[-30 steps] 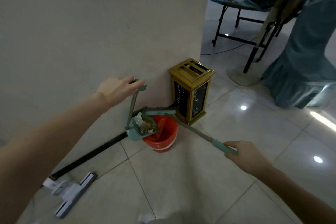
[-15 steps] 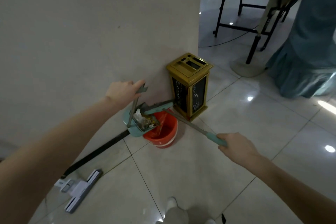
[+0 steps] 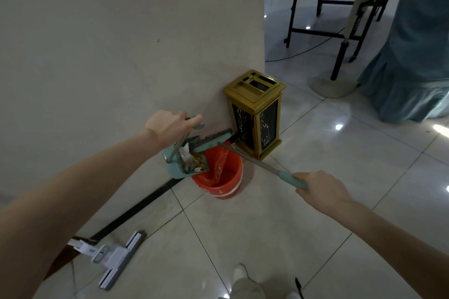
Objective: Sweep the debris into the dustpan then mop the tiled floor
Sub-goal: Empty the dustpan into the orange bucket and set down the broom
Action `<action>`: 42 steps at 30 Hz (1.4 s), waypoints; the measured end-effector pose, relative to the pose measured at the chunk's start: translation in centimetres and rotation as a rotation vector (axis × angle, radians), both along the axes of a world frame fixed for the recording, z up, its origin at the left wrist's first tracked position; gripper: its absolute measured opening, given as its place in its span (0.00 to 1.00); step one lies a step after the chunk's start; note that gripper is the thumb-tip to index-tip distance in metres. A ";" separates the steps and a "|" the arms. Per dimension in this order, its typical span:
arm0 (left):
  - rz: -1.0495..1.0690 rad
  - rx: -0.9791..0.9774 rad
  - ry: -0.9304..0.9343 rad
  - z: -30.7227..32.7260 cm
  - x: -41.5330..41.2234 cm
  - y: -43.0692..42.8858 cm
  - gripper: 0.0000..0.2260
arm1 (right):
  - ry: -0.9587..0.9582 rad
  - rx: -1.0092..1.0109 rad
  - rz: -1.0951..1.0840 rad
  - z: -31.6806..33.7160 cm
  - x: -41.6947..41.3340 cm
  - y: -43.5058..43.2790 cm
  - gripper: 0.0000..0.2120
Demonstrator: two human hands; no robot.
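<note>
Plainly loaded, the dustpan (image 3: 175, 172) hangs tilted just left of centre frame, its lip over the rim of the red bucket (image 3: 226, 183), with the debris (image 3: 192, 164) piled against its comb edge. The left hand (image 3: 170, 126) has its fingers curled round the top of the pan's upright handle. The right hand (image 3: 323, 189), lower right of centre, is closed round the teal grip of the broom (image 3: 262, 166), whose head sits at the pan's upper edge.

Spill is the likely trouble: the lip only partly overlaps the bucket, so a fast tip or a hard rake could drop scraps onto the tiled floor (image 3: 267, 238). What looks like a loose red liner could fold and block the load. The gold bin (image 3: 255, 114) stands just beside the bucket, so the broom head may knock it. The mop (image 3: 116, 257) lies at lower left, near the feet and easy to trip on.
</note>
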State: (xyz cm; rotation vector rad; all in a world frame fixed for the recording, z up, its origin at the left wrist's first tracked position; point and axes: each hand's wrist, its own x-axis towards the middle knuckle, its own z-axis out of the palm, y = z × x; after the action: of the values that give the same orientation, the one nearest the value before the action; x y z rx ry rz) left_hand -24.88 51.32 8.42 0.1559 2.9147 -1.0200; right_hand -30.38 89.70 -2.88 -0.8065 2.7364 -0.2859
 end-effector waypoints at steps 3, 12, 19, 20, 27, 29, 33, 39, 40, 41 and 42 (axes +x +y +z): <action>-0.011 -0.012 -0.117 -1.4 1.1 0.6 0.28 | 0.020 0.011 0.006 -0.2 0.3 -0.4 0.18; -0.061 0.003 -0.169 -2.8 1.0 0.0 0.26 | 0.034 -0.027 -0.008 -0.8 0.8 0.1 0.18; -0.084 0.001 -0.184 -3.9 0.7 1.1 0.28 | 0.058 -0.003 0.015 -0.4 1.5 0.5 0.18; -0.086 0.005 -0.177 -4.0 0.7 1.3 0.28 | 0.051 0.017 0.022 -0.5 1.7 0.1 0.18; -0.091 -0.019 -0.191 -4.0 0.1 1.8 0.28 | 0.037 0.148 0.029 -1.6 2.9 -1.0 0.20; -0.098 -0.015 -0.199 -4.1 0.1 1.9 0.29 | 0.072 0.187 0.033 -1.3 2.6 -0.4 0.19; -0.108 -0.019 -0.205 -4.2 0.0 2.2 0.29 | 0.120 0.198 0.034 -0.2 2.1 0.9 0.21; -0.088 -0.034 -0.186 -4.5 0.3 2.0 0.28 | 0.072 0.121 -0.013 1.1 2.6 2.5 0.21; -0.090 -0.027 -0.185 -4.5 0.4 2.0 0.28 | 0.078 0.112 -0.011 1.3 2.8 2.5 0.21; -0.092 -0.022 -0.184 -4.5 0.4 2.1 0.28 | 0.083 0.102 -0.006 1.5 2.9 2.4 0.21; -0.091 -0.022 -0.180 -4.5 0.5 2.1 0.28 | 0.088 0.095 0.004 1.6 3.1 2.2 0.21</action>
State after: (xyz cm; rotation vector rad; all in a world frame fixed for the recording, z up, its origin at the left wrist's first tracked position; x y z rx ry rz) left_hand -24.41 53.43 3.96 0.3633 2.7557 -0.9927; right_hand -27.32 91.95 -1.29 -0.8178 2.8054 -0.1210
